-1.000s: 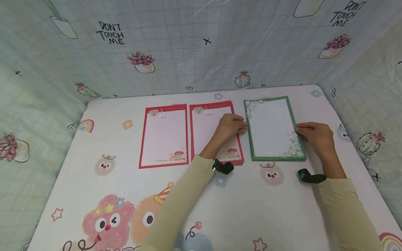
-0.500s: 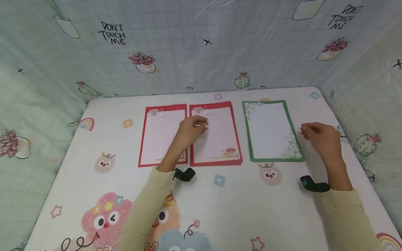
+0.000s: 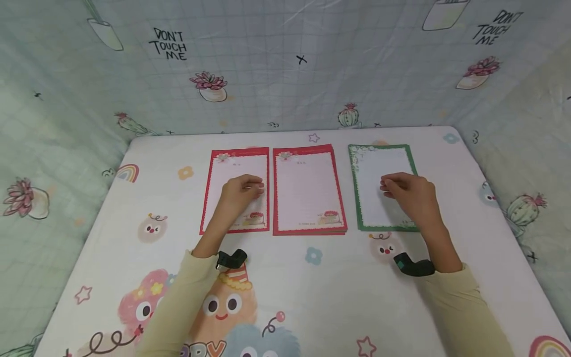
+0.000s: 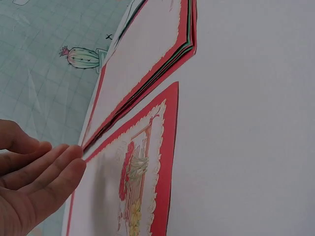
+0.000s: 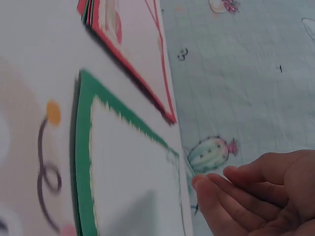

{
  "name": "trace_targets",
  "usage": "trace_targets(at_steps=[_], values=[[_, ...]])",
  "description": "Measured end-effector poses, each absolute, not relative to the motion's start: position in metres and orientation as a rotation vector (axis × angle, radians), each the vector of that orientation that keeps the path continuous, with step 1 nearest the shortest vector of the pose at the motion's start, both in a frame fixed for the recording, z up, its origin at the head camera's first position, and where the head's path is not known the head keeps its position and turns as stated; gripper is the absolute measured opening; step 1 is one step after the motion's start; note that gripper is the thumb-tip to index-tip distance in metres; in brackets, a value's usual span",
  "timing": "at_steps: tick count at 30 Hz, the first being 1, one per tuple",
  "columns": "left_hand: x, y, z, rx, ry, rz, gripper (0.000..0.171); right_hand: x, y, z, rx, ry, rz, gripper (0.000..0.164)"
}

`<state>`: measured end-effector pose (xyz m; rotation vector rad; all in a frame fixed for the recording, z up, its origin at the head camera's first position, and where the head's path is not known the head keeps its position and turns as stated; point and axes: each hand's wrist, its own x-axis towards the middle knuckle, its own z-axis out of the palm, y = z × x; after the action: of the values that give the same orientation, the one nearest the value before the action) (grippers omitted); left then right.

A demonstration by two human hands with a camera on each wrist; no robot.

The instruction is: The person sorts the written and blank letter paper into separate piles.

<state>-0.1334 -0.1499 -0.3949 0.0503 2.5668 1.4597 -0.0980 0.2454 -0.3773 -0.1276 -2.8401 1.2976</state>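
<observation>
My left hand (image 3: 238, 195) hovers over the left red-bordered sheet of paper (image 3: 236, 167), its fingers loosely bent and holding nothing. In the left wrist view a gap shows between those fingers (image 4: 54, 167) and the sheet. To the right lies a stack of red-bordered paper (image 3: 308, 191); red and green edges show in its side in the left wrist view. Over the right part of the green-bordered paper (image 3: 368, 198) is my right hand (image 3: 412, 194), with nothing between thumb and fingers. Its shadow falls on the white face of that paper.
All the paper lies in a row toward the back of a white table (image 3: 339, 297) printed with cartoon figures. A pale green printed curtain (image 3: 258, 59) stands behind the table and along both sides. Black wrist cameras (image 3: 412, 265) sit on both wrists.
My left hand has left the green paper's edge and moved left across the red stack to the left sheet. The right hand let go of the green edge, drew back, then came in over it.
</observation>
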Motion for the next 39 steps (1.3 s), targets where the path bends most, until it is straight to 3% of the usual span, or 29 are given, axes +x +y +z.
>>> trace_targets(at_steps=[22, 39], values=[[-0.141, -0.149, -0.41, 0.001, 2.338, 1.635, 0.027, -0.116, 0.199, -0.404, -0.077, -2.921, 1.473, 0.029], [-0.151, -0.128, -0.412, -0.007, 2.329, 1.572, 0.034, -0.122, 0.18, -0.41, -0.15, -3.047, 1.492, 0.034]])
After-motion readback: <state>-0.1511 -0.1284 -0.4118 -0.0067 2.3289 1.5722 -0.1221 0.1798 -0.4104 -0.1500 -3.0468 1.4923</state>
